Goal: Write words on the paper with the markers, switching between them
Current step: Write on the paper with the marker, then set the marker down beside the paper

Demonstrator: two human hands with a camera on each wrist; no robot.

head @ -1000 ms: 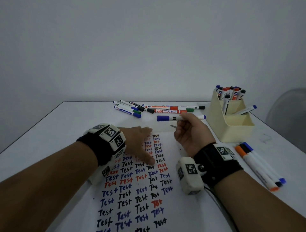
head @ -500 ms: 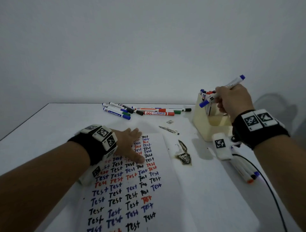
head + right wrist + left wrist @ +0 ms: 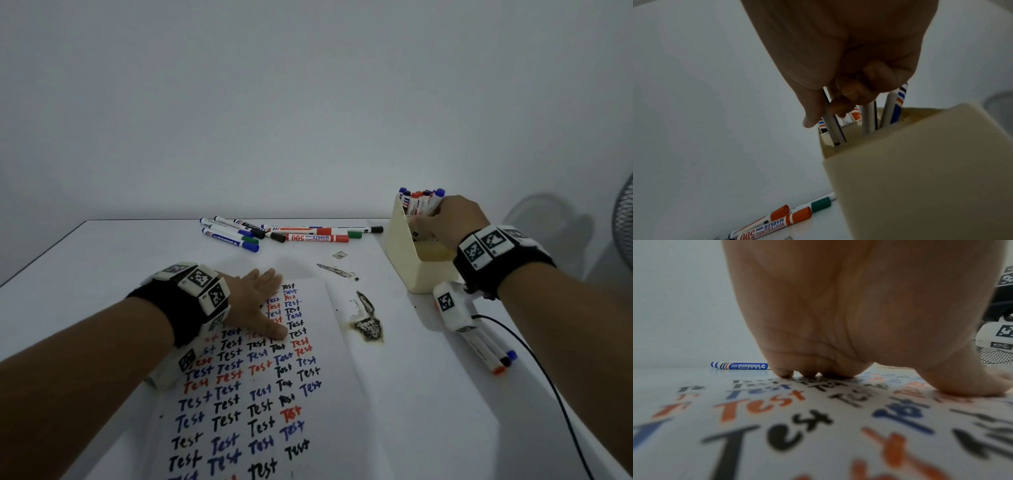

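Two hands: left hand (image 3: 255,301) flat on paper (image 3: 318,394), right hand (image 3: 445,219) seemingly pinching cylindrical marker (image 3: 833,128)

Beige holder (image 3: 419,274), dark stain (image 3: 368,325), fan (image 3: 625,219).

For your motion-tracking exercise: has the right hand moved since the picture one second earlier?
Yes. The right hand has gone from beside the paper to the cream marker holder at the table's right, where it now grips a marker standing in it.

The matt white paper (image 3: 342,394) lies on a smooth, faintly glossy surface (image 3: 102,257) beside a matt cream plastic holder (image 3: 404,253) of glossy plastic markers (image 3: 416,202).
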